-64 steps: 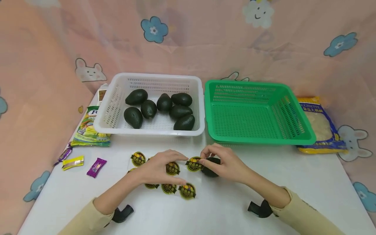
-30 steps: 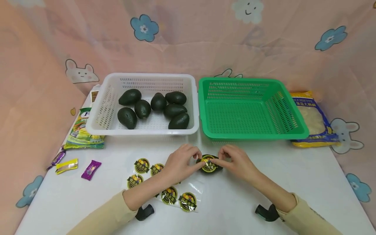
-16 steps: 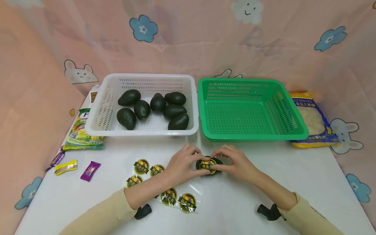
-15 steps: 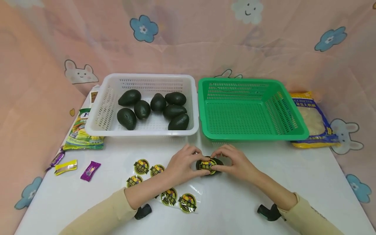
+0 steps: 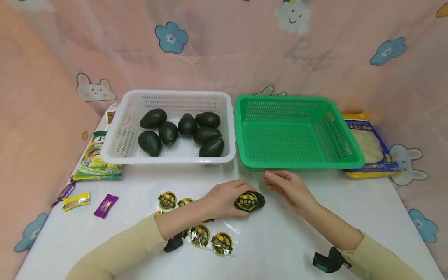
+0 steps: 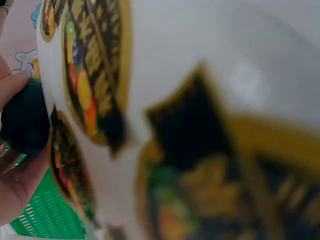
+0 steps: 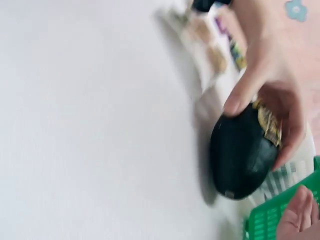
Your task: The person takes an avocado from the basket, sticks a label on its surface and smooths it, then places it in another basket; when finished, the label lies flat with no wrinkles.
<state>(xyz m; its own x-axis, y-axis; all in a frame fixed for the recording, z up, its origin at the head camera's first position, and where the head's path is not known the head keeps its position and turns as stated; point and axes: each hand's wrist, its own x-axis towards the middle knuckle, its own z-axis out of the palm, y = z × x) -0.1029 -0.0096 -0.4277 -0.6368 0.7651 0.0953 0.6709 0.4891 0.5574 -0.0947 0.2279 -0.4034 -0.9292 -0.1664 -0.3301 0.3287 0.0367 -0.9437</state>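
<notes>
My left hand grips a dark green avocado from its left side, thumb and fingers on opposite sides of it. A round black-and-gold sticker with a fruit picture lies on the avocado's upper face. In the right wrist view the avocado shows its bare end, with the sticker near the holding fingers. My right hand is apart from the avocado, fingers extended just in front of the green basket. A clear sheet of stickers lies partly under my left forearm.
Several avocados lie in the white basket beside the green one. Wrapped candies and a green snack bag are at the left. A blue-and-yellow bag sits right of the green basket.
The sticker came over onto the avocado, and both hands pressed it there. Since then my right hand has let go and moved right, while my left hand has closed further around the avocado.
</notes>
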